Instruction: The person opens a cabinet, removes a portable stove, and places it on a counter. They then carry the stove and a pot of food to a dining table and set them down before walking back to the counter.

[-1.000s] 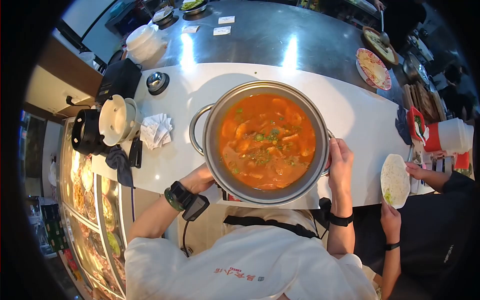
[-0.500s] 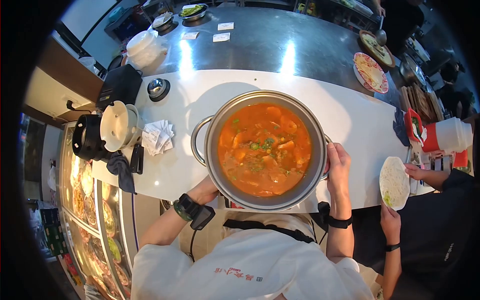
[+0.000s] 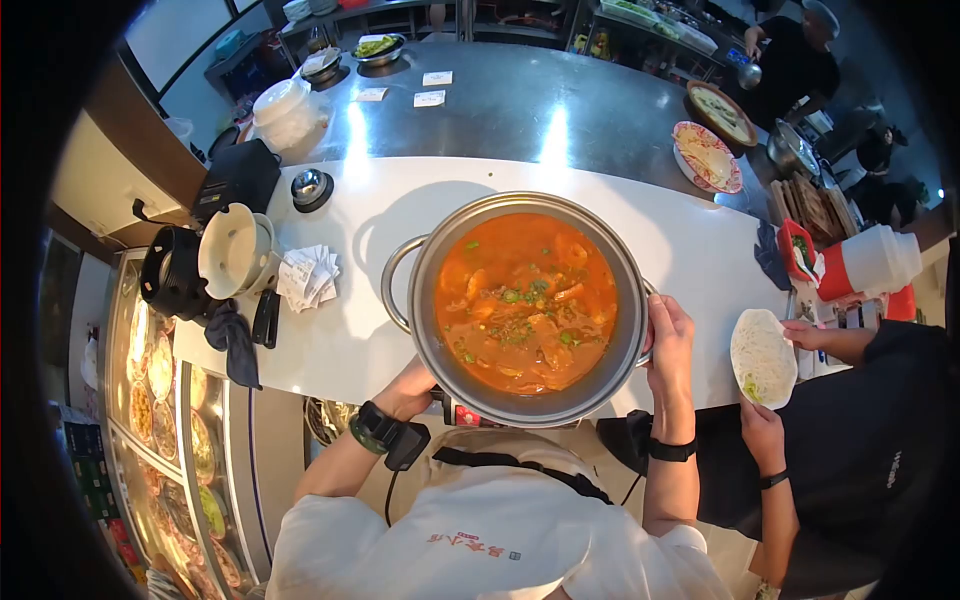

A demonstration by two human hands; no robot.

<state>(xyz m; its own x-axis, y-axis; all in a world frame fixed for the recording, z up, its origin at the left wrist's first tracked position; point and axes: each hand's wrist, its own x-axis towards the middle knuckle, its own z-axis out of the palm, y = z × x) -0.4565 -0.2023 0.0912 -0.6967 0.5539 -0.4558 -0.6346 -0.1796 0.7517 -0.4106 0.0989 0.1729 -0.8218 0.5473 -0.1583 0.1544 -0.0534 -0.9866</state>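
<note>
A wide steel pot (image 3: 630, 250) of orange-red soup (image 3: 528, 300), with sliced pieces and chopped green herbs on top, is in front of my body at the counter's near edge. My right hand (image 3: 670, 335) is closed around the pot's right handle. Its left loop handle (image 3: 394, 285) is free. Under the pot's lower left side, my left hand (image 3: 408, 390) reaches in with its fingers hidden, so its grip does not show. Part of a black and red object (image 3: 462, 414) peeks out below the pot; the rest is covered.
On the white counter (image 3: 350, 340) are a call bell (image 3: 311, 188), paper slips (image 3: 308, 277), a stapler (image 3: 266, 318) and cream bowls (image 3: 232, 250). At right, another person's hands hold a white oval dish (image 3: 764, 358). A patterned bowl (image 3: 707, 157) stands on the steel table (image 3: 480, 110).
The view has shifted slightly, so the counter items sit a little lower and further left. Both hands keep their places at the pot. The person at the back right shows more.
</note>
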